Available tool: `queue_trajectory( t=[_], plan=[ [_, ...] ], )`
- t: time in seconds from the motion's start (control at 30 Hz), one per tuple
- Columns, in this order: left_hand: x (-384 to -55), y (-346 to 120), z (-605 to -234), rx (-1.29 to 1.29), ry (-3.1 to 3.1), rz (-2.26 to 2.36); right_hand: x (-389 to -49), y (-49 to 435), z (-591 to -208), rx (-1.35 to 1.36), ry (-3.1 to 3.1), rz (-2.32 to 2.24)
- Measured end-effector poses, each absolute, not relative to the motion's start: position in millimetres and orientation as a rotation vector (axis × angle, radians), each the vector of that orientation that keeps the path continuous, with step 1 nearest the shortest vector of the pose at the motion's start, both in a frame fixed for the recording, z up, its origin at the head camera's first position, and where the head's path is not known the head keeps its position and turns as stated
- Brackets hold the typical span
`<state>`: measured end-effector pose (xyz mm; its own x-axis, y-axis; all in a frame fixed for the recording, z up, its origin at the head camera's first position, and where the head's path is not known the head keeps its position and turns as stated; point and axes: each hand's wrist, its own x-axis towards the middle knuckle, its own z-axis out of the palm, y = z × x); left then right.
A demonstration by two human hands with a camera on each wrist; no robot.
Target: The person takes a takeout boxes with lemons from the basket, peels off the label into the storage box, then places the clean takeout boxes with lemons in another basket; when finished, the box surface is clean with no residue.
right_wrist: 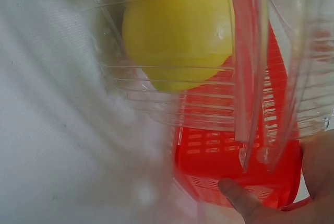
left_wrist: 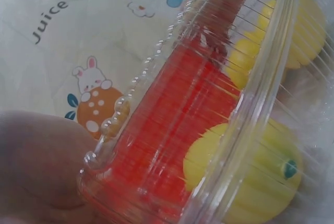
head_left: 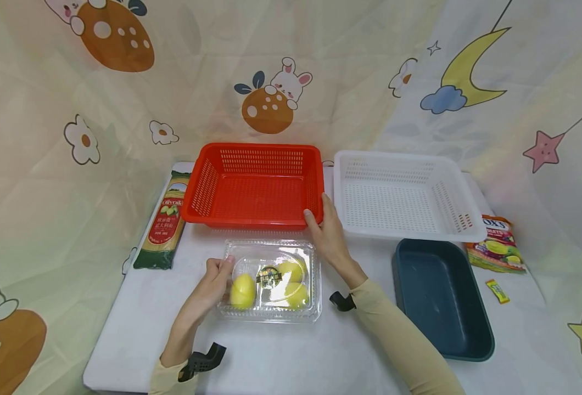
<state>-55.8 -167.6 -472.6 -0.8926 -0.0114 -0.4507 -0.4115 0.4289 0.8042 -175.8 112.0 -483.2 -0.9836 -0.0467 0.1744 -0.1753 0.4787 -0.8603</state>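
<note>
A clear plastic clamshell box (head_left: 271, 315) with yellow lemons (head_left: 243, 291) inside is in the middle of the head view, a round label on its lid. My left hand (head_left: 212, 282) grips its left edge, thumb on top. The red basket (head_left: 261, 225) stands just behind the box. At its front right corner, my right hand (head_left: 329, 233) holds the rim between thumb and fingers. In the right wrist view the thumb (right_wrist: 237, 195) lies against the basket's wall, and the clear box overlaps the basket.
A white basket (head_left: 390, 233) stands right of the red one, with a dark blue tub (head_left: 441, 296) in front. A colourful snack bag (head_left: 496, 247) and a small yellow packet (head_left: 497, 291) lie at the right. A pasta bag (head_left: 162, 225) lies at the left.
</note>
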Motion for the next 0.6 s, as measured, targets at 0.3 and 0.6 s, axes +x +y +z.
queue_trajectory(
  t=[0.3,0.6],
  plan=[
    [-56.6,-167.4,-471.7,-0.376,2.33,1.421,-175.2,112.3,-481.1,0.189,-2.597,1.507],
    [-58.8,-165.2,-474.6,-0.397,2.335,1.449,-172.9,111.7,-479.7,0.177,-2.602,1.544]
  ],
)
